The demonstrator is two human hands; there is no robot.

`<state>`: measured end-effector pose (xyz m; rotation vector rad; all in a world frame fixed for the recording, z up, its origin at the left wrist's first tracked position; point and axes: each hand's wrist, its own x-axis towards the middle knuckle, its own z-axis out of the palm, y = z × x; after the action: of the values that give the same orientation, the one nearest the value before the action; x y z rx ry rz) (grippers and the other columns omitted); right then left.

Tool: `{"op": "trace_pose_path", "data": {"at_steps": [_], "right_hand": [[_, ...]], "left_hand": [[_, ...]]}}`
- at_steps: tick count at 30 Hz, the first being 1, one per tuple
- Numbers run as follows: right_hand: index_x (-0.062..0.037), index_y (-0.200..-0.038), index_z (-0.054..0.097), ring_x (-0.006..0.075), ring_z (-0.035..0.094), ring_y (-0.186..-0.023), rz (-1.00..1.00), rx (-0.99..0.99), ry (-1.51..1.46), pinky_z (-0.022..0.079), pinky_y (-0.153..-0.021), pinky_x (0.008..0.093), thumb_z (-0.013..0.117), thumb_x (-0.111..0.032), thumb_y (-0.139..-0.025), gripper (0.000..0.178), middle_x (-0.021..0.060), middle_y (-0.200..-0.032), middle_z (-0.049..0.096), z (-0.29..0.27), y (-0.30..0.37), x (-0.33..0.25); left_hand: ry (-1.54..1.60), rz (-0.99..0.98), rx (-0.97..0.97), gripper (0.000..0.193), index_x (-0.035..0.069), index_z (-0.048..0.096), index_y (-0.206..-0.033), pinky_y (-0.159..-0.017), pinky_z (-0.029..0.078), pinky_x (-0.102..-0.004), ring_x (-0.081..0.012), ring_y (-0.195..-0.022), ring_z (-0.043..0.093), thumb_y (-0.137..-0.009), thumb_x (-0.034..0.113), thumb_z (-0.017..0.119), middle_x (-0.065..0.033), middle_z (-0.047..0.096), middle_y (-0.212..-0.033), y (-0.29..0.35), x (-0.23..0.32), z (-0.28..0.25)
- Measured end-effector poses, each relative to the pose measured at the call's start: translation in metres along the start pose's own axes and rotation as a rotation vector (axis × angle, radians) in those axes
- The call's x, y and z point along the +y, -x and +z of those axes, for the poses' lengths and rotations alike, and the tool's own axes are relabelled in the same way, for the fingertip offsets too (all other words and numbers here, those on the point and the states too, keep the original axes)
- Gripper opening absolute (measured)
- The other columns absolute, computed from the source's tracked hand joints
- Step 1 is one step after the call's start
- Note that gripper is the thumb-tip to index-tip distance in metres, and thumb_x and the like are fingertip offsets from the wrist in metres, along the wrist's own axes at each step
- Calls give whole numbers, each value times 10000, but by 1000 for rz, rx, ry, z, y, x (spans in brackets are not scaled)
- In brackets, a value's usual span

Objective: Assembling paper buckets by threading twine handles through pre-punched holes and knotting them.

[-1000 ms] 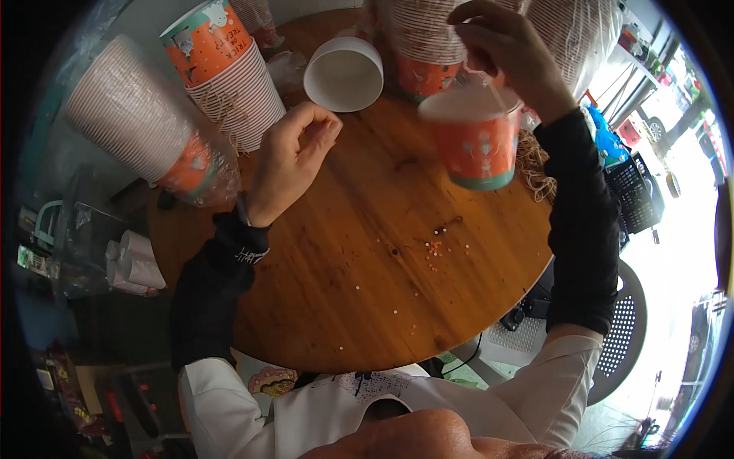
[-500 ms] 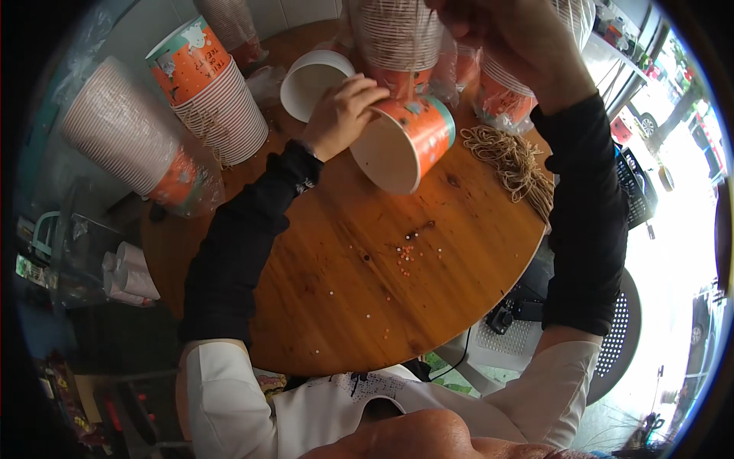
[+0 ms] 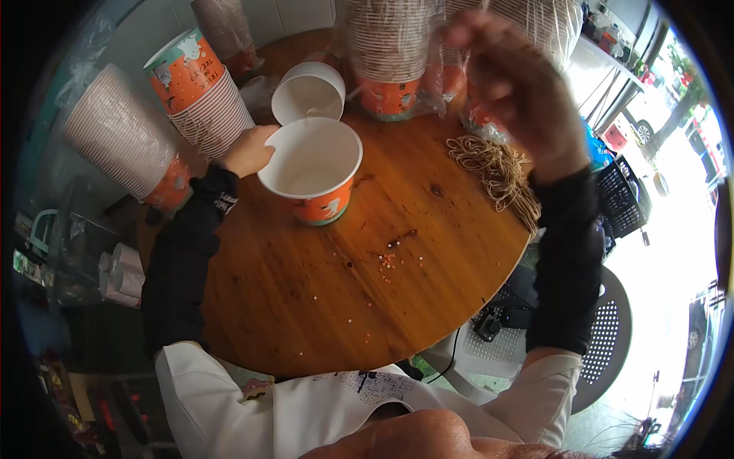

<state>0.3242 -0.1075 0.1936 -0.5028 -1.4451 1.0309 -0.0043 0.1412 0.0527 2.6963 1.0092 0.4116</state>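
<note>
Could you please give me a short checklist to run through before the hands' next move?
1. Left hand at the bucket: ok, touching the rim's left side.
2. Bucket's mouth facing up: ok.
3. Right hand holding nothing: cannot tell, it is raised and blurred.
4. String bundle in view: ok, on the table's right side.
5. Tabletop free of litter: not ok, small white and orange bits lie scattered.

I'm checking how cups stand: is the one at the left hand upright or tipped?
Upright: the cup has its mouth facing up and green base below, with the left hand at its rim.
</note>
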Motion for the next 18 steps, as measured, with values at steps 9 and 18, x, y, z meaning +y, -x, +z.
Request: {"op": "trace_pose_path", "data": {"at_steps": [9, 18], "right_hand": [[-28, -1049, 624, 69, 541, -577, 289, 285, -419, 426, -492, 197, 637, -89, -928, 137, 93, -1003, 717, 64, 18, 126], [-14, -979, 662, 65, 573, -624, 142, 357, 24, 480, -615, 198, 662, -46, -903, 83, 55, -861, 723, 105, 16, 173]], "left_hand": [[813, 127, 386, 245, -6, 671, -1054, -779, 496, -267, -97, -853, 621, -986, 213, 582, -37, 681, -906, 68, 95, 4], [902, 119, 396, 425, 18, 627, -913, -714, 429, -248, -83, -729, 514, -1028, 395, 467, -3, 595, -799, 93, 125, 26]]}}
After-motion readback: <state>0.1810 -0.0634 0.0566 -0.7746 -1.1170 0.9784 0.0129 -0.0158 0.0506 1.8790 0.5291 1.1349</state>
